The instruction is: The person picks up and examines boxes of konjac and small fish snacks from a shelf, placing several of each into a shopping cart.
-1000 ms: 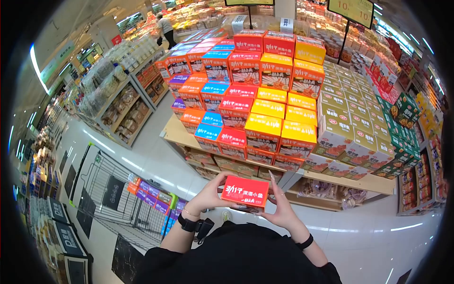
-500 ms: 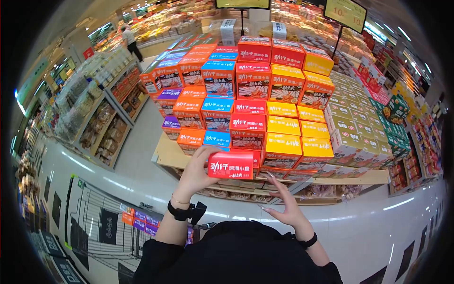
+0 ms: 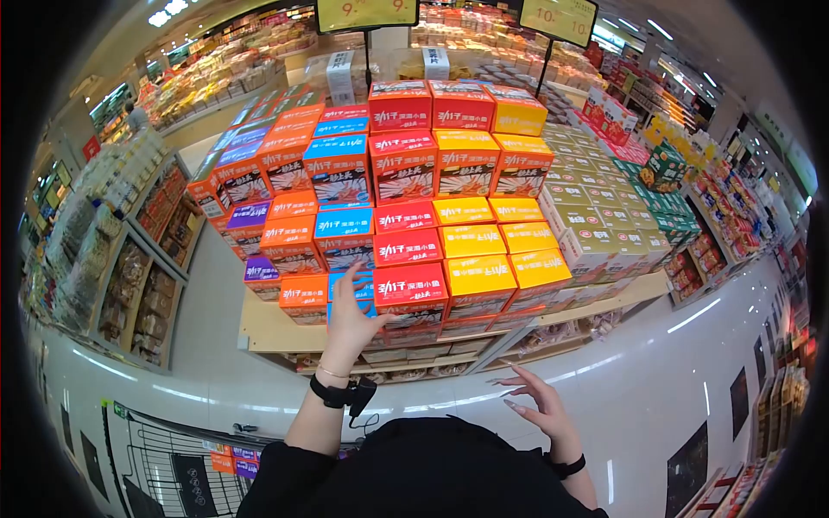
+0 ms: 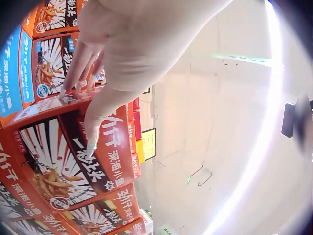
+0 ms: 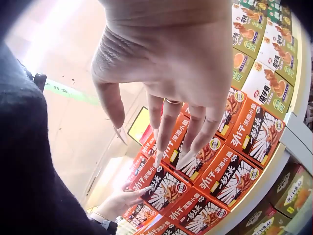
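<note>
A red-topped box sits at the front of the stack, between a blue-topped box and a yellow-topped box. My left hand is at its left side, fingers extended and thumb over its lower front corner. In the left wrist view the left hand has its thumb across the printed face of the box, its fingers spread beyond the edge; firm contact cannot be told. Away from the stack, my right hand hangs in the air, empty, fingers loosely extended, as the right hand also shows in its wrist view.
Green-gold boxes are stacked to the right. A wire shopping cart holding some boxes stands at lower left. Price signs rise behind the stack, and shelves of packaged goods line the left. A wooden ledge edges the display.
Both hands held the red box at first, then only the left. That hand has moved forward to the stack and let go; the right has drawn away. The view has turned rightward.
</note>
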